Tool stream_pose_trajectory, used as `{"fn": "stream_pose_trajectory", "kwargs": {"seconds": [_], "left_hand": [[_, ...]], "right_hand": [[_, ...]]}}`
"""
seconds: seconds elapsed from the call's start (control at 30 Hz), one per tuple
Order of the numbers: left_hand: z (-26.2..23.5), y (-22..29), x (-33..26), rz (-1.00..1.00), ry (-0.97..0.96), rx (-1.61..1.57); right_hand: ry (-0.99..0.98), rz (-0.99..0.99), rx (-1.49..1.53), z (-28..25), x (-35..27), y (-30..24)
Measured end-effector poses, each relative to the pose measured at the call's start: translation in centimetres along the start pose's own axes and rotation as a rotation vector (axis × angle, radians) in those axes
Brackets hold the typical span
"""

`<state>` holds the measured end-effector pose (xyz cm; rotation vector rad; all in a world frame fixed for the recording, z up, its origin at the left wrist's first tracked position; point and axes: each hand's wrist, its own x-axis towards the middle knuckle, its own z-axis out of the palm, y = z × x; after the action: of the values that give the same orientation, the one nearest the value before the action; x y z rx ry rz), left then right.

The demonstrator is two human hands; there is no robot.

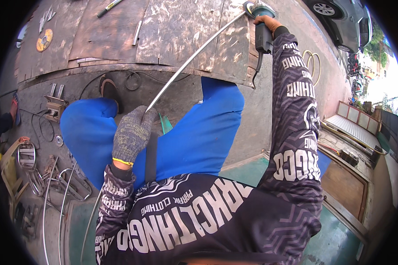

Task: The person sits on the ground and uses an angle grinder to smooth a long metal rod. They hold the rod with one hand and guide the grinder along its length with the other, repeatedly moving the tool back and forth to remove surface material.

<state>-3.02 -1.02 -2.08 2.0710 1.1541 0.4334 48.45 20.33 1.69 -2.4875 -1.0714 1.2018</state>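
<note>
My left hand point(132, 136), in a grey knitted glove with a yellow cuff edge, is closed around the near end of a long, thin metal rod point(191, 58). The rod slants up and away to the right across the wooden work board point(177, 26). Out at the far right corner of the board, my bare right hand point(267, 20) grips an angle grinder point(264, 39) with a teal head and dark body. Its disc point(248, 8) is at the rod's far end; whether they touch I cannot tell. A dark cord hangs from the grinder.
On the board lie a yellow disc point(44, 40), a marker point(109, 8) and a short metal strip point(137, 33). Bent metal rods point(63, 207) and frames stand at lower left, near a power outlet box point(55, 109). A cable crosses the floor. A parked car point(345, 22) is at upper right.
</note>
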Motion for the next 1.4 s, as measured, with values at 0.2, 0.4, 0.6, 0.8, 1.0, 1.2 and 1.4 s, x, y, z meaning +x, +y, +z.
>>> {"fn": "stream_pose_trajectory", "kwargs": {"seconds": [0.2, 0.4, 0.6, 0.8, 1.0, 1.2, 1.4], "left_hand": [[0.8, -0.6, -1.2, -0.054, -0.078, 0.083], [0.8, 0.7, -1.1, -0.145, 0.014, -0.049], [1.1, -0.6, 0.4, -0.224, 0.054, -0.154], [1.4, -2.0, 2.0, -0.223, -0.002, -0.085], [1.9, -2.6, 2.5, -0.256, -0.007, -0.047], [1.5, -3.6, 4.0, -0.255, -0.052, -0.032], [2.1, -4.8, 4.3, -0.251, -0.053, -0.017]], "right_hand": [[0.186, 0.014, -0.123, 1.2, 0.4, 2.0], [0.178, -0.018, -0.168, 3.6, -3.8, 2.1], [0.135, -0.058, -0.251, 6.3, -7.1, 0.4], [0.064, -0.062, -0.231, 9.1, -7.1, 0.1], [0.099, -0.146, -0.303, 12.0, -7.2, 1.2], [0.052, -0.121, -0.409, 13.3, -9.3, -1.0], [0.001, -0.128, -0.376, 15.1, -11.4, -1.2]]}}
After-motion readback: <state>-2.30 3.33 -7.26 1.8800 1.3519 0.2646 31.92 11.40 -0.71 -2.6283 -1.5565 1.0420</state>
